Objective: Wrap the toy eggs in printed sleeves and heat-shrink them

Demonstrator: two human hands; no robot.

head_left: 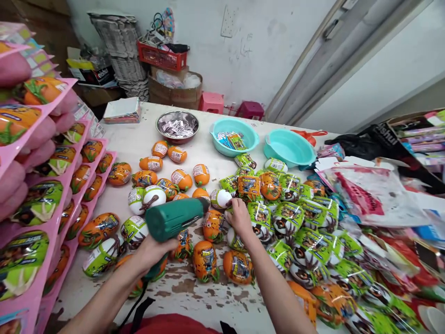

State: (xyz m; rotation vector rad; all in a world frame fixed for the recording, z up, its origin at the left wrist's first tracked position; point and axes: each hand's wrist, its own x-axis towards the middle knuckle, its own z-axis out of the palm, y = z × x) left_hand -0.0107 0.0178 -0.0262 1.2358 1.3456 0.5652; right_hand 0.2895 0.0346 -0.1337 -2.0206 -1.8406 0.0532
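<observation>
Before 2 teal basins (289, 147), the left hand (155, 250) grips 1 heat gun (174, 218), the right hand (240, 218) 1 egg (219, 198).

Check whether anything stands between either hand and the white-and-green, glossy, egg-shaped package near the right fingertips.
Nothing visible separates the right hand from the package; they appear to touch. The green, gun-shaped tool, held in the left hand, stands between that hand and the package.

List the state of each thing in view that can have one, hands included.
Left hand: closed around heat gun.
Heat gun: held, nozzle towards white egg.
Right hand: at white egg.
White egg: on its side.
Bowl: upright, holding packets.
Left basin: upright, holding packets.
Right basin: upright.
Crate: filled.
Trays: loaded with eggs.
</observation>
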